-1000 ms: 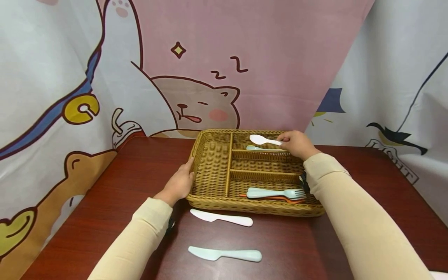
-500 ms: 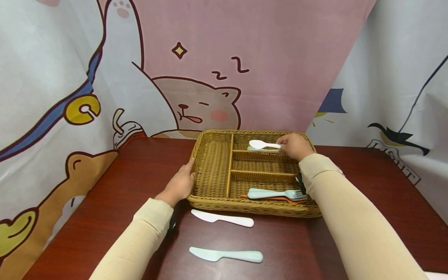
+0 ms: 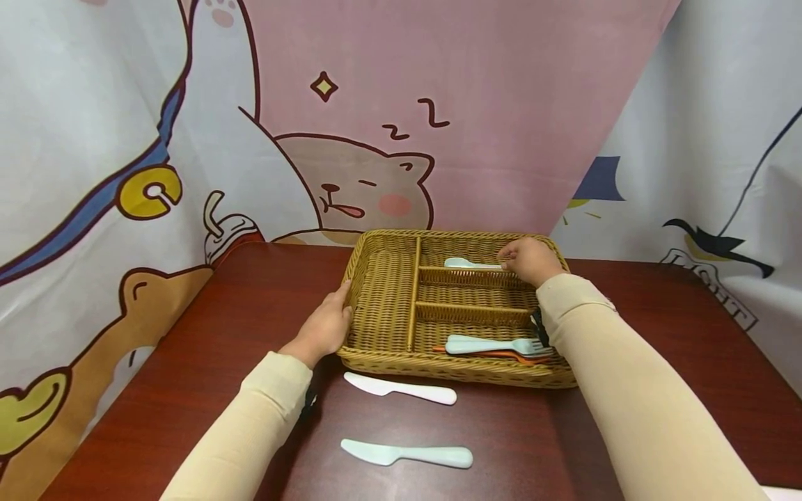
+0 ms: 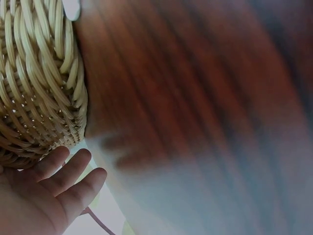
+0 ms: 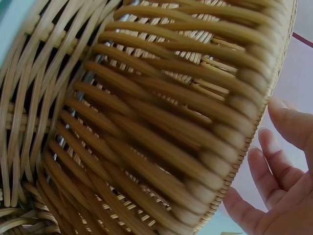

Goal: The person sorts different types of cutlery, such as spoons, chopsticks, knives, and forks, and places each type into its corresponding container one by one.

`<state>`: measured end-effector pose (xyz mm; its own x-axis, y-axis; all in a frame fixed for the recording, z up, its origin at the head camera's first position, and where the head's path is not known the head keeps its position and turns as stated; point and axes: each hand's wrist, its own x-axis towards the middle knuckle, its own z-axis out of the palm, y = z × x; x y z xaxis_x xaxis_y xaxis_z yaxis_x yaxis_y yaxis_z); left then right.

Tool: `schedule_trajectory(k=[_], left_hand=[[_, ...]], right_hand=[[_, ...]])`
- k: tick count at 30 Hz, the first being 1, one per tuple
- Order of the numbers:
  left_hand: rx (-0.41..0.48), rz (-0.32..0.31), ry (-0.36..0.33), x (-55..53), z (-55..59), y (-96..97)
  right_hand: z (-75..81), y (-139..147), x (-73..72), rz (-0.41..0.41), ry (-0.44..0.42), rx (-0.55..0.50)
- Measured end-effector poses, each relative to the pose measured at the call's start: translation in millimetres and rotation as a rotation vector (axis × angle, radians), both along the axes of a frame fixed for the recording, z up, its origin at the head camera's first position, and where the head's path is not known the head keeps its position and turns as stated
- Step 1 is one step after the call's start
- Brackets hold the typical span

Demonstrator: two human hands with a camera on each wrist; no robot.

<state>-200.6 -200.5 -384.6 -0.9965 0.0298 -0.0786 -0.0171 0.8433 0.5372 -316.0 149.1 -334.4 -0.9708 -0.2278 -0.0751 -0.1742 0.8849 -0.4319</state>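
Observation:
In the head view my left hand (image 3: 322, 327) rests against the left side of a wicker cutlery basket (image 3: 457, 372). The left wrist view has its fingers (image 4: 73, 169) extended beside the woven wall. Over the back right compartment is my right hand (image 3: 531, 261), its fingers loosely bent with nothing between them, as the right wrist view also shows. A pale blue spoon (image 3: 459, 263) shows in that compartment, partly hidden by the divider; the white spoon is out of sight. Pale blue forks (image 3: 495, 345) lie over orange cutlery (image 3: 523, 358) in the front compartment.
A white knife (image 3: 401, 389) lies on the dark red table (image 3: 263, 299) just in front of the basket. Nearer is a pale green knife (image 3: 407, 454). A printed cloth (image 3: 501, 125) hangs behind the table.
My right hand has lowered and let go of the white spoon, which has dropped from view into the back compartment. The left hand has stayed at the basket's side.

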Motion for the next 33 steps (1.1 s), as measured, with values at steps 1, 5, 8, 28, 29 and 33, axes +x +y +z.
schedule_trajectory(k=[1,5,8,28,29,33], left_hand=[[0.0,-0.001,0.001,0.0,-0.1,0.3],[-0.004,-0.006,-0.005,-0.2,0.0,1.6],[-0.009,-0.009,-0.004,-0.7,1.2,2.4],[-0.042,-0.018,0.007,-1.9,2.6,-1.6],[-0.042,-0.017,0.006,-2.0,2.7,-1.5],[-0.048,-0.021,0.001,-1.7,2.0,-0.9]], right_hand=[[-0.5,0.7,-0.1,0.0,-0.003,0.001],[-0.2,3.2,1.0,0.007,0.0,-0.006],[2.9,4.1,3.1,0.019,0.019,-0.033],[30.0,-2.1,37.3,0.064,0.091,-0.262],[31.0,-2.3,40.1,0.067,0.098,-0.259],[33.5,-4.0,52.4,0.084,0.119,-0.237]])
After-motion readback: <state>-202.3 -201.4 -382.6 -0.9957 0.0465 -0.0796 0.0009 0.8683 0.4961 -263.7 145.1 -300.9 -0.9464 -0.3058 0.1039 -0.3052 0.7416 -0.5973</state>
